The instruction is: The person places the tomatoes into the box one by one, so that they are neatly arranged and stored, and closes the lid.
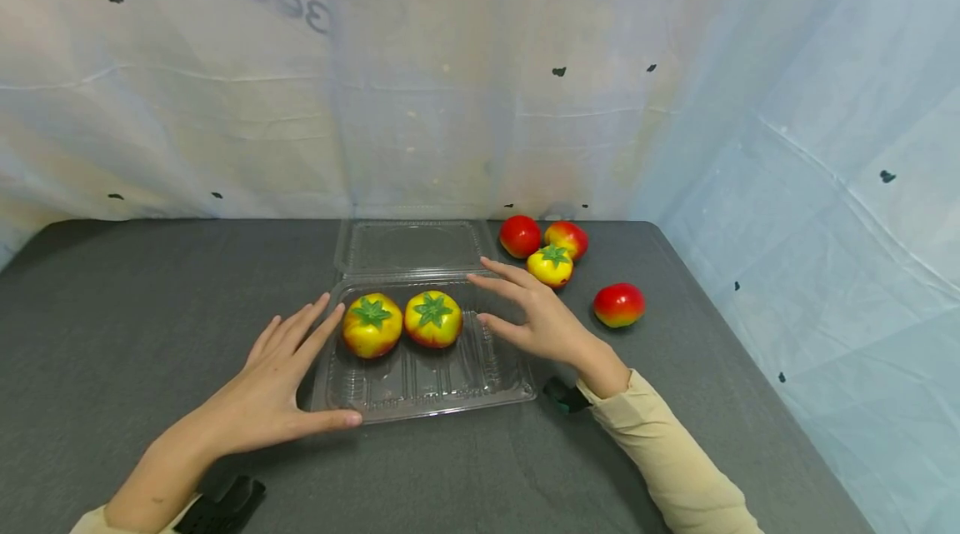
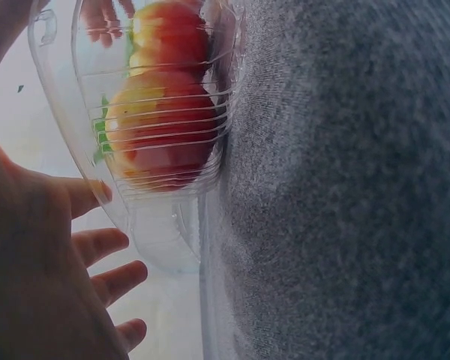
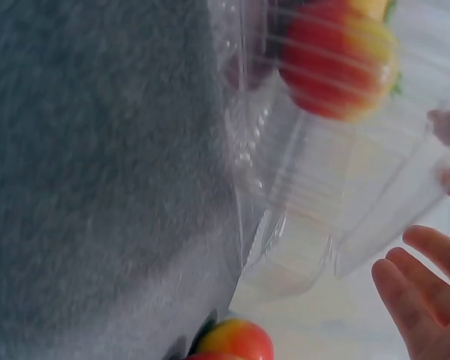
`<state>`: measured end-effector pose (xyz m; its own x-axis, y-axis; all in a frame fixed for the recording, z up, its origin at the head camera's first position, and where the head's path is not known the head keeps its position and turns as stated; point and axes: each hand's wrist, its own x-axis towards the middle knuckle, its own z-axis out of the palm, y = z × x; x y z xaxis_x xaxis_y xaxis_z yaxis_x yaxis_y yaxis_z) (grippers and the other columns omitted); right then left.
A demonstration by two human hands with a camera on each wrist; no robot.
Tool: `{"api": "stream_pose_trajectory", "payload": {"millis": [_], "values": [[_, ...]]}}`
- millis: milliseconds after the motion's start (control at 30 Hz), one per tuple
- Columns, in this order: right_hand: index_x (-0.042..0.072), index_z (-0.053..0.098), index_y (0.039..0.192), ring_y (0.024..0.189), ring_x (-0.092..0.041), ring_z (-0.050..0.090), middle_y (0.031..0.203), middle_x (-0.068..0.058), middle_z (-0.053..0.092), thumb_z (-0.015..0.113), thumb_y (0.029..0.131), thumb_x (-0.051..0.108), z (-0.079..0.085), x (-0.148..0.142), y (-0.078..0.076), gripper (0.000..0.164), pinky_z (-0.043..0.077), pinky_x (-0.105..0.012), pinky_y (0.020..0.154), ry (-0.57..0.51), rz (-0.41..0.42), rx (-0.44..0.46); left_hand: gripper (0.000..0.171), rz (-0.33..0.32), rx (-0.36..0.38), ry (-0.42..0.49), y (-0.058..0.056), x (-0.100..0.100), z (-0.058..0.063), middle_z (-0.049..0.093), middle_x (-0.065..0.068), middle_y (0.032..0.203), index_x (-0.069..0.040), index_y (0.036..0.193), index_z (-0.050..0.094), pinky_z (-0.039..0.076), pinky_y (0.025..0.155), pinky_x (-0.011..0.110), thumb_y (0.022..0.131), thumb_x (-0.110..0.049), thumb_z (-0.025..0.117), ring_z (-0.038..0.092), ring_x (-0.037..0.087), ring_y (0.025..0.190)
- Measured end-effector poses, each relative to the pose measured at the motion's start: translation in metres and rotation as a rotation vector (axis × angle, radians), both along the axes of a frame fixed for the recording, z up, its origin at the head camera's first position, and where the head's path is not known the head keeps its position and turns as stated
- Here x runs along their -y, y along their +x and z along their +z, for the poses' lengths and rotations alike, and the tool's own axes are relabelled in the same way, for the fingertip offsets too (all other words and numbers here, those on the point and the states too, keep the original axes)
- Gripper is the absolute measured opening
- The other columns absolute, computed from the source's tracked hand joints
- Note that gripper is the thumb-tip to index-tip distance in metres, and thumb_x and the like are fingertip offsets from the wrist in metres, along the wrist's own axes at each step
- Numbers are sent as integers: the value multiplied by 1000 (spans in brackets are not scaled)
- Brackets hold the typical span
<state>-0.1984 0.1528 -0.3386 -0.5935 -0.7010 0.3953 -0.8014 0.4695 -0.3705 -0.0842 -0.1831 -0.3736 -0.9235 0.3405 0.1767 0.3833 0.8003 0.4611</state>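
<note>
A clear plastic clamshell box (image 1: 405, 396) lies on the table with its lid (image 1: 412, 247) folded back behind it. Two yellow-red toy fruits with green leaf tops sit side by side in its base: a left fruit (image 1: 372, 326) and a right fruit (image 1: 433, 319). Beside the box's left edge my left hand (image 1: 270, 388) spreads its fingers, thumb near the front corner and forefinger close to the left fruit. My right hand (image 1: 536, 313) hovers over the right side of the box, fingers extended, nothing held. In the left wrist view, the fruits (image 2: 165, 131) show through the ribbed wall.
Behind and right of my right hand, a red fruit (image 1: 520, 236), a red-yellow fruit (image 1: 567, 239) and a leafy yellow fruit (image 1: 551, 267) cluster together. Another red-yellow fruit (image 1: 618, 305) lies apart at the right. Pale sheeting (image 1: 450, 101) hangs behind the dark grey table (image 1: 187, 292).
</note>
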Motion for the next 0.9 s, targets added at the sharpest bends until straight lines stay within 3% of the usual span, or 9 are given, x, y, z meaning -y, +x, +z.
{"api": "stream_pose_trajectory", "payload": {"millis": [900], "values": [[10,62,129,132,-32,45,143,-15,48,77,82,17,-7,-39,-13,50,42,-52,103,-82,-231,-24,115,-7,16,9,-1,1,0,5,13,161,-21,156,9,0,115,62,71,-67,71,14,45,142]]}}
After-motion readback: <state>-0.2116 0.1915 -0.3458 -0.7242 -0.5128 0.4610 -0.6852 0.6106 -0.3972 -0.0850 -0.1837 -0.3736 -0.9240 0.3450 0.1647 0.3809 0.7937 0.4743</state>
